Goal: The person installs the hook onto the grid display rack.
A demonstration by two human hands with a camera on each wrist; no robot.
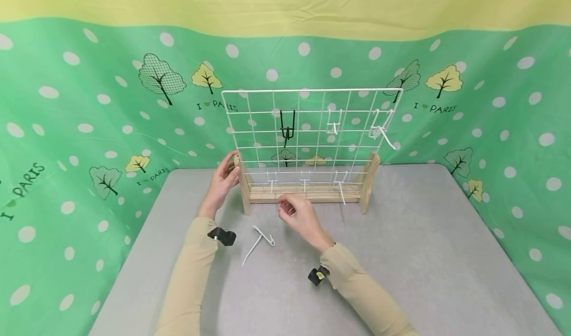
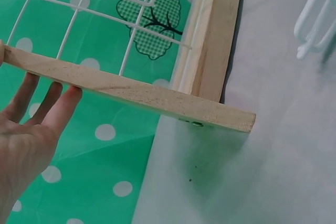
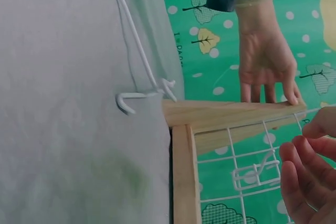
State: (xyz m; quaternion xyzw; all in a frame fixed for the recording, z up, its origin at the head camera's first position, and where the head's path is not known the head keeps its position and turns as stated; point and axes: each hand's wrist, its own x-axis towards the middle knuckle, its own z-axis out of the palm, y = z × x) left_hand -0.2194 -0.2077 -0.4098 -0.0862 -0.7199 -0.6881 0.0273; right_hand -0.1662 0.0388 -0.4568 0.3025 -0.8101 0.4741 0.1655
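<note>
A white wire grid panel (image 1: 273, 112) stands upright in a wooden stand (image 1: 312, 196) at the back of the grey table (image 1: 424, 256). My left hand (image 1: 224, 181) rests with straight fingers (image 2: 62, 109) against the stand's left wooden foot (image 2: 147, 95); the right wrist view also catches the hand (image 3: 265, 61). In front of the stand's base hovers my right hand (image 1: 298, 213), fingers loosely curled and holding nothing I can see. A loose white wire hook (image 1: 257, 239) lies on the table between my forearms.
On the grid hang a black hook (image 1: 287, 125), white hooks (image 1: 333, 123) in the upper row and several more along the bottom row (image 1: 305, 180). A green polka-dot backdrop (image 1: 89, 128) rises behind and beside the table.
</note>
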